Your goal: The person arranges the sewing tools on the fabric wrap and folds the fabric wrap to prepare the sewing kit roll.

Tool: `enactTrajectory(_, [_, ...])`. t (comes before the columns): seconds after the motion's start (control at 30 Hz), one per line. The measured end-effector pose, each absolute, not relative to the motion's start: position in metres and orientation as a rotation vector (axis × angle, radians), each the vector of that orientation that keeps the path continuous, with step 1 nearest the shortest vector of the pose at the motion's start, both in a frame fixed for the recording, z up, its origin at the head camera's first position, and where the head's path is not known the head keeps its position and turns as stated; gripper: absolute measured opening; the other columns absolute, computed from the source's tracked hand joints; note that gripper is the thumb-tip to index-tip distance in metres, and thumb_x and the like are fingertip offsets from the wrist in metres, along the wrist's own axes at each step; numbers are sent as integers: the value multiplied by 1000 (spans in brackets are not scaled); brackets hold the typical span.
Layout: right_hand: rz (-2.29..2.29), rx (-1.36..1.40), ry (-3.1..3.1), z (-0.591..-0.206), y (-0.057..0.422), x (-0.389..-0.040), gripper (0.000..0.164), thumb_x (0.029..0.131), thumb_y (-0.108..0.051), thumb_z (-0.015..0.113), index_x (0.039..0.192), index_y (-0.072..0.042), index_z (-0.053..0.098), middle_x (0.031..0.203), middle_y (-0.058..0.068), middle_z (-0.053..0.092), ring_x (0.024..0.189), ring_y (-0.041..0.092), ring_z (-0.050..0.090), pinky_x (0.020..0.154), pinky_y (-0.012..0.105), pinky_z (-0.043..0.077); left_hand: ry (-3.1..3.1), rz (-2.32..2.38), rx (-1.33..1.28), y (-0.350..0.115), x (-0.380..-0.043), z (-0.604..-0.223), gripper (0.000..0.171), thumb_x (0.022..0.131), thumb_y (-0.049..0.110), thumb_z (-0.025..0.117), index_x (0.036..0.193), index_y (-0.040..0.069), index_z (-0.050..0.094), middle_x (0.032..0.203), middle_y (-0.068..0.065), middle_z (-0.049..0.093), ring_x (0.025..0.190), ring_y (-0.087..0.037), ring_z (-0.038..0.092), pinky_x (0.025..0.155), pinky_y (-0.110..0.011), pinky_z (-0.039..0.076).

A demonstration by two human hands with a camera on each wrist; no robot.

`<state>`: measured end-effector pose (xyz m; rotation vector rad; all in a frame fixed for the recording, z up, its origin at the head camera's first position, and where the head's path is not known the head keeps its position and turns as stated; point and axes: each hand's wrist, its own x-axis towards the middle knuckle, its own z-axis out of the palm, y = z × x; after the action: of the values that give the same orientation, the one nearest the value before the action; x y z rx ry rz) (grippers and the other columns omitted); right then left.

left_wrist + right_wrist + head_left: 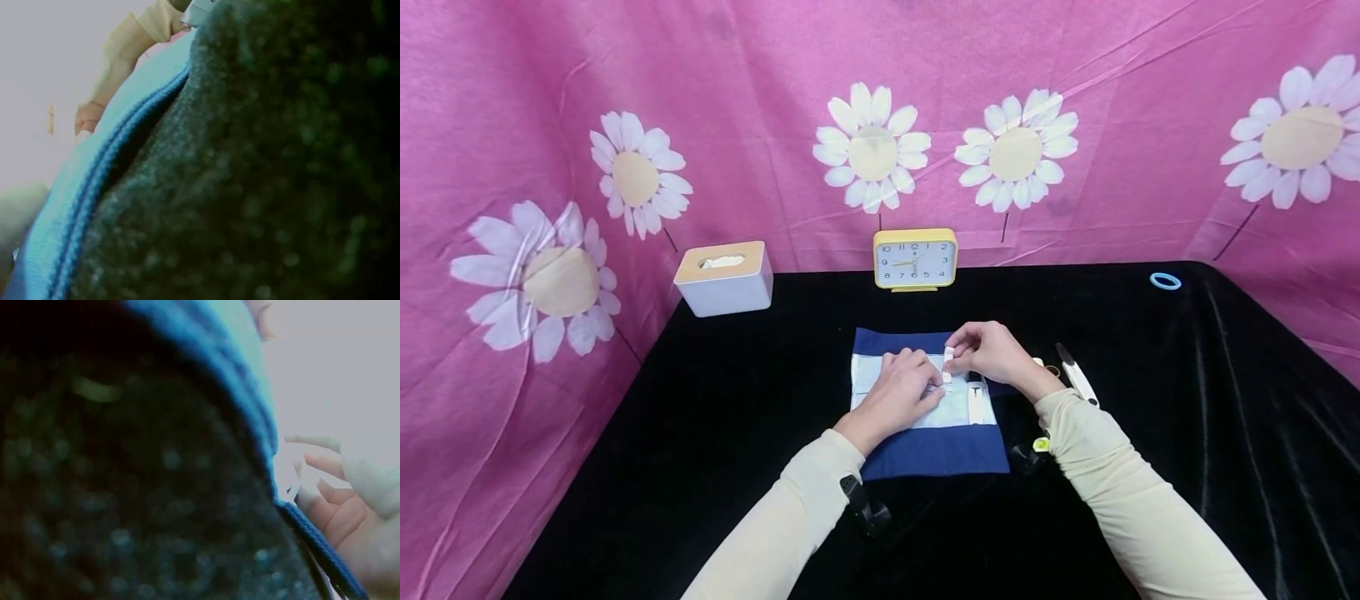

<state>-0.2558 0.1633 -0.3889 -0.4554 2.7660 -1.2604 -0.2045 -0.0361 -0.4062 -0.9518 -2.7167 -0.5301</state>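
Observation:
A dark blue cloth pouch [934, 452] lies unfolded, with a light blue pocket panel [867, 367] across its middle. My right hand [992, 354] pinches a small white stick-like piece [948, 367] upright over the panel, thumb on one side. Just left of that piece, my left hand [898, 390] rests on the panel with bent fingers; whether its thumb and forefinger pinch the pocket edge is hidden. Another slim white item [975, 404] sits at the panel's right side. Both wrist views are mostly blurred dark cloth and a blue fabric edge; fingers [325, 464] show in the right one.
Right of the pouch lie a white-handled tool with a dark tip [1078, 377] and a small yellow-green item [1041, 444]. At the back stand a tissue box [730, 287] and a yellow clock [915, 259]. A blue ring [1165, 281] lies far right on the black cloth.

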Motion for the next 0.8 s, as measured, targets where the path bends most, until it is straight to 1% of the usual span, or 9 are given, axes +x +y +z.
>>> enactTrajectory(0.33, [-1217,-446,2781,-390,164,-257,27,75,-16,88,93,-4,72,79,4,68,72,15,57,65,25,46,-2687,-482,-968,-35,-204,-406,9,94,21,65,96,13,70,92,2,60,91,-17,52,87,-35,38])
enactTrajectory(0.8, [-1197,-527,2774,-387,163,-257,27,74,-12,88,92,-2,70,77,4,67,69,14,56,61,23,45,-2619,-375,-983,-35,-207,-409,9,96,22,62,93,15,66,90,4,59,90,-15,53,85,-33,37])
